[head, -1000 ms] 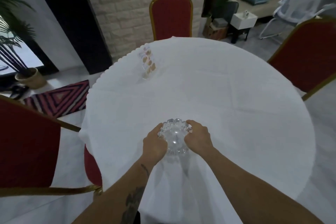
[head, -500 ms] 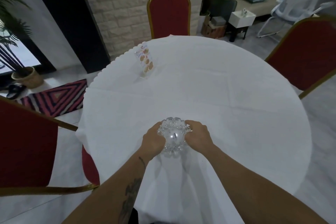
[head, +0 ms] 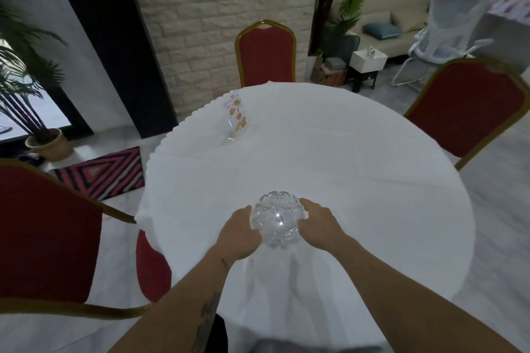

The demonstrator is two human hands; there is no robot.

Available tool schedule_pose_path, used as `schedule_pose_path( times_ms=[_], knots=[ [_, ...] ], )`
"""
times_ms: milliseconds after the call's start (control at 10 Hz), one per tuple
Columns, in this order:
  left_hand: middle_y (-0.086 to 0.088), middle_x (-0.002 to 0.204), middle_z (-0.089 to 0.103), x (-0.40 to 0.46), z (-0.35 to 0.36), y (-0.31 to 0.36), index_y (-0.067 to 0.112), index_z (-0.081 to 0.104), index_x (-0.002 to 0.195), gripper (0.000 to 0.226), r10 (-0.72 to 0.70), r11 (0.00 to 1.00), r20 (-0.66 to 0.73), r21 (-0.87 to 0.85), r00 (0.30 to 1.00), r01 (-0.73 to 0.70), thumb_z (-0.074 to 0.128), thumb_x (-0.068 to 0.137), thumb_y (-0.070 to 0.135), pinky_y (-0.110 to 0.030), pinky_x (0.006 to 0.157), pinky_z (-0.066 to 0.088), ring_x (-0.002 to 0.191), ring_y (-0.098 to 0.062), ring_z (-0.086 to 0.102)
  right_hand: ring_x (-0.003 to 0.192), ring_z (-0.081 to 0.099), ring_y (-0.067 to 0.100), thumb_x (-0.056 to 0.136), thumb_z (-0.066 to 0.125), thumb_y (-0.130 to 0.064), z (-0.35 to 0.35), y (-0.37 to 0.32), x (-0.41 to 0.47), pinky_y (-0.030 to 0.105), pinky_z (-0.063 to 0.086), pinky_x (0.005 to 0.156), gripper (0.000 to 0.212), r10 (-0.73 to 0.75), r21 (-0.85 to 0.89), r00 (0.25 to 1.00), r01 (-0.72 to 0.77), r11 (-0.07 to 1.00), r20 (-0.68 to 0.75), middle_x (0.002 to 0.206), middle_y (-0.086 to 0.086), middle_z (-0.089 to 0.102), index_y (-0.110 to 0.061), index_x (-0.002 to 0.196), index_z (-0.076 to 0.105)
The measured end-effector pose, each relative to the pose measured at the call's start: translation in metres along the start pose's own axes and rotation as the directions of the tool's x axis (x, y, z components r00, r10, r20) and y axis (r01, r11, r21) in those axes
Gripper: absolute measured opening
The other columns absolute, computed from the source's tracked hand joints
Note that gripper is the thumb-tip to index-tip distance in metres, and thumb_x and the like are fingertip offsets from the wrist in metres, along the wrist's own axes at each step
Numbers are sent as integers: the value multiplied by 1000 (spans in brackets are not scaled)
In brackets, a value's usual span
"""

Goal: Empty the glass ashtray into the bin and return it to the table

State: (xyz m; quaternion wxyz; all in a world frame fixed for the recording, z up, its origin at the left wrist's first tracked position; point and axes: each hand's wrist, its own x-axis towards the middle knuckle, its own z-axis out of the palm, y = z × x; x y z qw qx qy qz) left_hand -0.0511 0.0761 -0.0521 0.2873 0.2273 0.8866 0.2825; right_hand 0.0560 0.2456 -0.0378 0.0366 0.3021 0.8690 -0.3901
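Note:
A clear cut-glass ashtray (head: 276,219) with a scalloped rim is at the near edge of the round table (head: 358,180), which is draped in a white cloth. My left hand (head: 239,235) grips its left side and my right hand (head: 318,226) grips its right side. The ashtray looks empty inside. Whether it rests on the cloth or hovers just above it I cannot tell. No bin is in view.
A clear menu stand (head: 236,116) sits at the table's far left. Red chairs with gold frames stand at the far side (head: 265,54), the right (head: 464,106) and the near left (head: 43,232). A patterned rug (head: 103,172) lies on the floor at left.
The view has tilted up and pulled back a little. My hands and the ashtray stay together at the table's near edge.

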Motion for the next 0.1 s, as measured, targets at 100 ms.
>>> schedule_pose_path(
  times_ms=[100],
  knots=[
    [-7,166,18,-20,-16,-9,10,17,156,69,38,993,19,109,999,-40,48,98,30,-33,121,16,153,-23,16,113,60,29,93,47,-24,4,-14,-15,33,47,89,56,-33,-124,999,32,992,-8,131,7,63,-23,149,42]
  ],
)
